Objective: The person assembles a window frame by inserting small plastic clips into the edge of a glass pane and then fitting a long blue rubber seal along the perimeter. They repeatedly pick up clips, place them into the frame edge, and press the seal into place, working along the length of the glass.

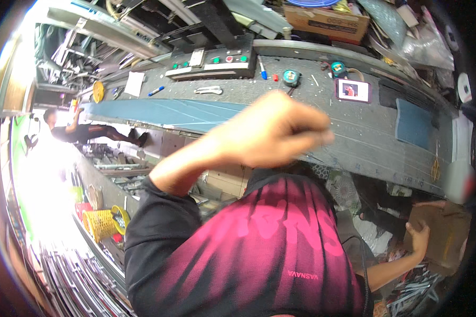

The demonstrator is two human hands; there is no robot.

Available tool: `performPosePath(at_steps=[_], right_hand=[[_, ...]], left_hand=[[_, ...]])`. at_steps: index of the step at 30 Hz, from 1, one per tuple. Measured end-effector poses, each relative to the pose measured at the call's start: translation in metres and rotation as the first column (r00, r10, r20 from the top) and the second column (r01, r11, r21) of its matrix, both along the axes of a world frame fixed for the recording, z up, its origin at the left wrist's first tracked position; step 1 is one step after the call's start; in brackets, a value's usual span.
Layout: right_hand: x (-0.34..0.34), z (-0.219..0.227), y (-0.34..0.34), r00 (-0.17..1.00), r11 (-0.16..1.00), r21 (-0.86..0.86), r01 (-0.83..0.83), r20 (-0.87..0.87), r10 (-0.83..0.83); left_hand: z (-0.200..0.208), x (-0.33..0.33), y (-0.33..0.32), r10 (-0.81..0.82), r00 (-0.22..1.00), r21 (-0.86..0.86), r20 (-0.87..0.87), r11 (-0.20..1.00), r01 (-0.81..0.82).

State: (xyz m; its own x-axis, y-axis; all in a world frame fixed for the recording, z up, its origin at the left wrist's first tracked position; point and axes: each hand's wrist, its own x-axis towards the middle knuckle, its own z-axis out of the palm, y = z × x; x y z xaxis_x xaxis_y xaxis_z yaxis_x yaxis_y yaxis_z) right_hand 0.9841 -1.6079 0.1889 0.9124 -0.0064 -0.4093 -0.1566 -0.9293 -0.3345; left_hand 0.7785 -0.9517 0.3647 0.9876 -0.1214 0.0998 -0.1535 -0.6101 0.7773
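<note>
Above the bench [362, 142], my left hand [272, 129] is smeared by motion, its fingers looking loosely curled toward the right. Nothing shows in it, but the blur hides its grip. A blue-grey flat strip [169, 112] marked with pale lines lies along the bench to the left of that hand. At the lower right, my right hand [419, 240] is beside a brown cardboard box [447, 238], fingers apart and nothing visible in them. Whether it touches the box, I cannot tell. Behind the left hand lies a round teal tape measure [291, 78].
A phone [353, 91] and a second tape measure [338, 68] lie at the bench's right. A box cutter [209, 90], scissors [435, 166] and a black control box with buttons [211, 66] are also there. Another person [84, 132] is at far left, near a yellow basket [99, 226].
</note>
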Motion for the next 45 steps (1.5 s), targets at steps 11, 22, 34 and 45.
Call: performPosePath(at_steps=[11,22,34,45], right_hand=[[-0.086,0.067,0.461,0.645,0.154,0.915,-0.373,0.137,0.752],[-0.147,-0.025,0.619,-0.088,0.405,0.756,-0.515,-0.516,0.852],[-0.14,-0.119,0.618,0.317,0.171,0.814,-0.555,0.017,0.948],[-0.174,-0.164,0.546,0.49,0.381,0.73,-0.567,-0.073,0.869]], left_hand=[[-0.138,-0.024,-0.118,-0.051,0.994,-0.046,0.094,0.997,0.056],[-0.171,-0.012,-0.134,-0.203,0.972,-0.069,0.118,0.975,0.212],[-0.212,-0.048,-0.098,-0.112,0.99,0.339,0.084,0.938,0.077],[-0.23,-0.164,0.056,0.612,0.788,0.232,-0.063,0.777,-0.585]])
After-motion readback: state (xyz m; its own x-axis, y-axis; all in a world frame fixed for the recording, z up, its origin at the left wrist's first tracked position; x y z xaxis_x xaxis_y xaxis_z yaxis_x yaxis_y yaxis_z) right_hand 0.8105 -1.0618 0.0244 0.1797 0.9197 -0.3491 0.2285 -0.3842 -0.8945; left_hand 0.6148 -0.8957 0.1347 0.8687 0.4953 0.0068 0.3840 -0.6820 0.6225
